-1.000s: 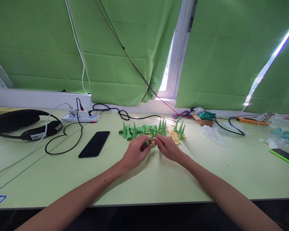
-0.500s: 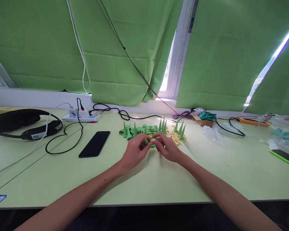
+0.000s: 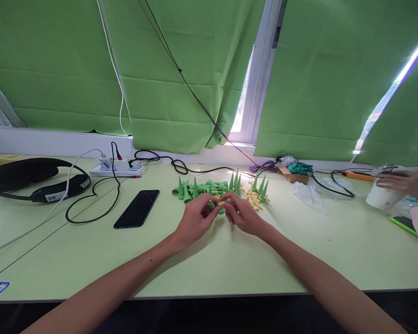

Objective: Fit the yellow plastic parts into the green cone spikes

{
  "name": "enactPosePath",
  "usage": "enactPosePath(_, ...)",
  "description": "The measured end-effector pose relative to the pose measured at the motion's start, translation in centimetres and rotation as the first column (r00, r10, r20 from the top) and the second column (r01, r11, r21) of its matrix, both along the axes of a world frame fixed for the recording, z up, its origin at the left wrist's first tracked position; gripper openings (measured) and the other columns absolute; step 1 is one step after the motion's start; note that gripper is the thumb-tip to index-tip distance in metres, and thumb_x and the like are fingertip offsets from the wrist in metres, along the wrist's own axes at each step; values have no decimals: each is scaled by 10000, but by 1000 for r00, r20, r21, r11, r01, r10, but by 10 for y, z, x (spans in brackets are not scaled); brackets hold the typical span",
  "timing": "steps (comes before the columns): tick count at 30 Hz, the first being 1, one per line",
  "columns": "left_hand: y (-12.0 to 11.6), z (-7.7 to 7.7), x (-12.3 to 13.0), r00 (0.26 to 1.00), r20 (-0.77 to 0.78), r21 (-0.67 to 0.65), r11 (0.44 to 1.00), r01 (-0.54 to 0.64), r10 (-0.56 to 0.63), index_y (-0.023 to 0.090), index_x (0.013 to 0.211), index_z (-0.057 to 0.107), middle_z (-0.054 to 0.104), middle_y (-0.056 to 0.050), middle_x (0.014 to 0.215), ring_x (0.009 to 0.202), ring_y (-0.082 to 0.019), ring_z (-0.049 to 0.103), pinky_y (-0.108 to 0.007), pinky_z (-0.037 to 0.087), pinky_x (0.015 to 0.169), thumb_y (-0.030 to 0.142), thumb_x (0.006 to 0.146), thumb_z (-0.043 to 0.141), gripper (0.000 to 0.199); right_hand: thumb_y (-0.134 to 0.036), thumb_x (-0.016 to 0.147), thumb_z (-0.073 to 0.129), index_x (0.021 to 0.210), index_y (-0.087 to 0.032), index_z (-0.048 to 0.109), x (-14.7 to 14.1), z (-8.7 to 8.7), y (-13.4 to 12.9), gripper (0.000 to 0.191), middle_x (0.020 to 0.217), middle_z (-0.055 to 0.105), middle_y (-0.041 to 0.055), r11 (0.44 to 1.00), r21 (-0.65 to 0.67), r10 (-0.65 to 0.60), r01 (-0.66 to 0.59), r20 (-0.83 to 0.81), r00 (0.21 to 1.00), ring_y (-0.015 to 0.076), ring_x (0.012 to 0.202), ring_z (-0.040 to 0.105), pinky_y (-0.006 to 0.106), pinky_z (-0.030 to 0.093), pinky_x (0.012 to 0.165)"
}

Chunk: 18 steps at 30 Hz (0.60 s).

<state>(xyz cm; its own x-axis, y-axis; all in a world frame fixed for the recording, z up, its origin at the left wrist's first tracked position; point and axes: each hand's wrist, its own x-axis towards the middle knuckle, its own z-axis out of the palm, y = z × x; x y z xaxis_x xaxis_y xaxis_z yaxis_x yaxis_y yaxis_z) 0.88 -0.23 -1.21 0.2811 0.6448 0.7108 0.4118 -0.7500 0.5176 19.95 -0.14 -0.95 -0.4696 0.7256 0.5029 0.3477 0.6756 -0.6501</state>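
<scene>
My left hand (image 3: 197,218) is closed at the table's middle, with a green cone piece (image 3: 212,204) partly showing between its fingers. Its thumb and fingertips meet a small yellow piece (image 3: 220,204), which my right hand (image 3: 243,214) pinches from the other side. Just beyond both hands lies a pile of green cone pieces (image 3: 209,186), some standing upright, others on their sides. Small yellow pieces (image 3: 253,199) are heaped to the right, beside several upright green cones (image 3: 262,188). My fingers partly hide the pile.
A black phone (image 3: 137,208), a headset (image 3: 61,188), cables and a white power strip (image 3: 118,169) lie left. To the right are a small cardboard box (image 3: 292,175), plastic bags (image 3: 310,195), and another person's hand (image 3: 402,182) holding a white container (image 3: 383,195).
Another person's hand with a white container and a pink sleeve has come in at the right edge. My hands have hardly moved.
</scene>
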Motion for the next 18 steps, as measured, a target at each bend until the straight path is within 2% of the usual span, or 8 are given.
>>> enactPosePath(6, 0, 0, 0, 1000, 10, -7, 1000, 7, -6, 190, 933, 614, 604, 31, 692, 496, -71, 503, -195, 440, 476, 279, 901, 636, 97, -287, 1030, 354, 1038, -218, 465, 0, -2, 1, 131, 565, 496, -72, 1000, 15, -27, 27, 14, 1000, 116, 481, 439, 245, 357, 551)
enactPosePath(18, -1, -2, 0, 998, -48, 63, 997, 35, -32, 192, 941, 608, 627, 5, 796, 540, -75, 513, -195, 447, 486, 251, 927, 593, 63, -342, 1026, 368, 907, -219, 468, 0, -6, 6, 198, 546, 443, -74, 995, 43, -88, 87, 37, 995, 116, 480, 395, 246, 322, 539)
